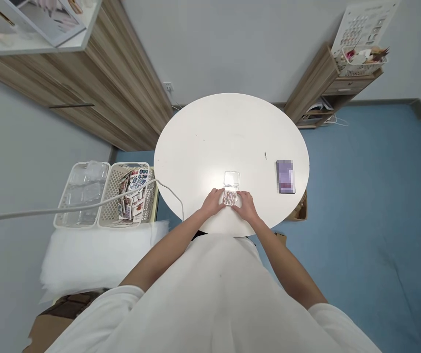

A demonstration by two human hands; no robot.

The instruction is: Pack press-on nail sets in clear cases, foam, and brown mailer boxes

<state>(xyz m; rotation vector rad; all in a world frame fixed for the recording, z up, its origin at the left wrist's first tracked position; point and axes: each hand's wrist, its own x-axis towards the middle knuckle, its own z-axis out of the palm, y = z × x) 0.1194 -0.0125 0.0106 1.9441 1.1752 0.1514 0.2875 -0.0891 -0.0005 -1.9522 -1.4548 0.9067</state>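
A small clear plastic case [231, 178] lies on the round white table [228, 122], near its front edge. Its lid is folded back, away from me. In the tray part sit several pinkish press-on nails [230, 198], arranged in two rows. My left hand [213, 202] grips the left side of the case, fingers bent around its edge. On the opposite side my right hand [246, 206] holds the right edge, with the thumb near the front corner. The fingertips partly cover both sides of the case.
A phone-like purple item [285, 176], blurred, lies right on the table. A small dark object [265, 155] lies farther back. Baskets with clear boxes [83, 193] and printed cards [133, 196] stand left. A white cable [122, 196] crosses to the table's left edge.
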